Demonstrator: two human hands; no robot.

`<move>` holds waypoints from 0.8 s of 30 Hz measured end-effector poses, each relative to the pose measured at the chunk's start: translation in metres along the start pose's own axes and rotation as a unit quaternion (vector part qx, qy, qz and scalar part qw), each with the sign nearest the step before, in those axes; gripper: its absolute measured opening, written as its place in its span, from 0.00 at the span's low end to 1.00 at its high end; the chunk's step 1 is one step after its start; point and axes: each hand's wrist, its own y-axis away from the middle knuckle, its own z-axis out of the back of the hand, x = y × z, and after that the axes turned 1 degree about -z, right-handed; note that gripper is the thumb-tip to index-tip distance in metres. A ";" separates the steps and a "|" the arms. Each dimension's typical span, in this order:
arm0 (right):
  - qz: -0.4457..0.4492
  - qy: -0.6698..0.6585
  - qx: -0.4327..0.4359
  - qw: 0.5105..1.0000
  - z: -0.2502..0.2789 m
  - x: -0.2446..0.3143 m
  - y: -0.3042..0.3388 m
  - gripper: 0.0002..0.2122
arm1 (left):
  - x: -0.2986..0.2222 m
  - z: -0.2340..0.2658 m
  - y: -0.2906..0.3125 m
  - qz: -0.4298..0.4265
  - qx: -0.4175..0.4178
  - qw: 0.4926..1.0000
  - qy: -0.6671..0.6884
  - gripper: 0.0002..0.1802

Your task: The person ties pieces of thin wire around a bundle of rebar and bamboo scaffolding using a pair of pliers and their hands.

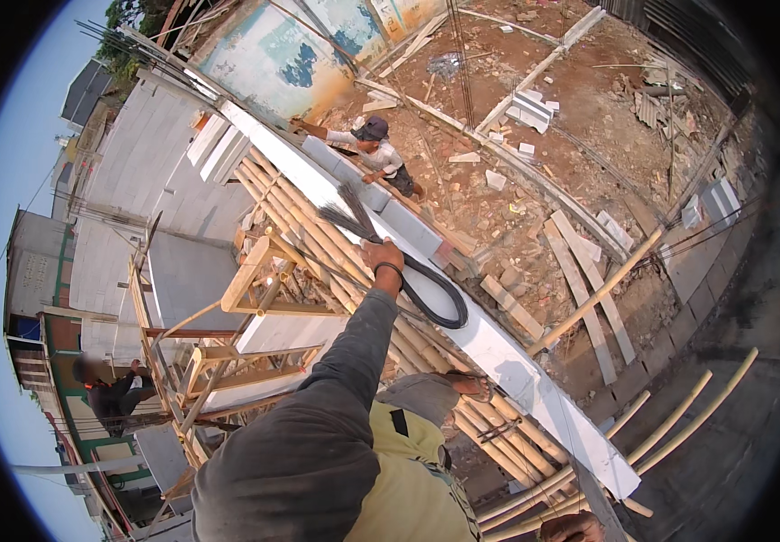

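Note:
My left hand (385, 260) is closed around a bundle of thin dark tie wire (433, 294), bent into a long loop. The bundle's loose ends fan out beyond my fist, and the loop hangs over a long white wall top (498, 348). At the bottom edge my right hand (572, 527) shows only in part, beside a narrow grey strip (599, 506); its fingers are cut off by the frame. A bare foot (468, 387) rests on a platform of lashed bamboo poles (413, 348) along the wall.
A person in a cap (372, 131) reaches toward the wall from its far side. Another person (115, 393) is on the left near wooden framing (182, 370). Bamboo poles (697, 397) stick out at lower right. Rubble and planks (580, 289) cover the ground below.

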 end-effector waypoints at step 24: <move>-0.284 0.102 -0.218 0.928 0.070 -0.235 0.116 0.09 | 0.009 0.006 0.024 -0.090 -0.076 0.991 -0.057 0.38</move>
